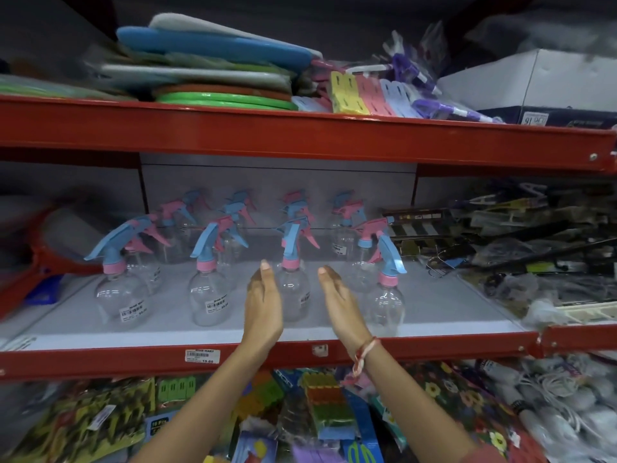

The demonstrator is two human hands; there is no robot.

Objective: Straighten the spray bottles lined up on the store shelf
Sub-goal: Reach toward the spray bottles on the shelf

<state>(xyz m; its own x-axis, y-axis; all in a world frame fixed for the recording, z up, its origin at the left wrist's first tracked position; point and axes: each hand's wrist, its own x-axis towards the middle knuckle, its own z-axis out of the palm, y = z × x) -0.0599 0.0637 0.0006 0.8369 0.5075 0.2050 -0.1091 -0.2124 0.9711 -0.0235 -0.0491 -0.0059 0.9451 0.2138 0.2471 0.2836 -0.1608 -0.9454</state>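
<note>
Clear spray bottles with pink and blue trigger heads stand in rows on the grey middle shelf (434, 315). The front row holds a left bottle (122, 295), a second bottle (208, 295), a middle bottle (293, 292) and a right bottle (387, 302), which stands a little further forward. My left hand (263, 305) and my right hand (340, 305) are raised flat on either side of the middle bottle, palms facing it, fingers straight. Whether they touch it is unclear. More bottles stand behind, blurred.
A red shelf beam (300, 135) runs overhead with stacked boards and clothes pegs (360, 95) on it. The red front rail (133, 359) carries a price tag. Dark packaged goods (517, 235) crowd the right, a red racket (40, 262) the left, packets below.
</note>
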